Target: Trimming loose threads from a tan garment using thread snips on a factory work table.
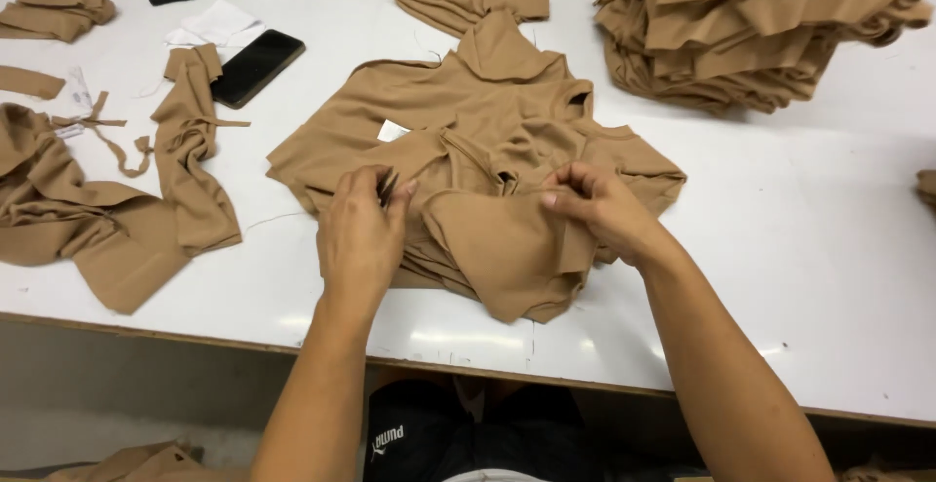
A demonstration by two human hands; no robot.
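Both hands palm-down: left hand (359, 233) grip clenching snips (388, 188), right hand (603, 211) pinching garment (468, 170).

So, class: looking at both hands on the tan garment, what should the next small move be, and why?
Probably bring the small dark tool in the left hand across to the fold that the right hand pinches up. The tan garment lies bunched on the white table, and both hands work close together there.

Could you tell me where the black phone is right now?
The flat black phone lies upper left on the white table, between white paper scraps and a tan fabric strip.
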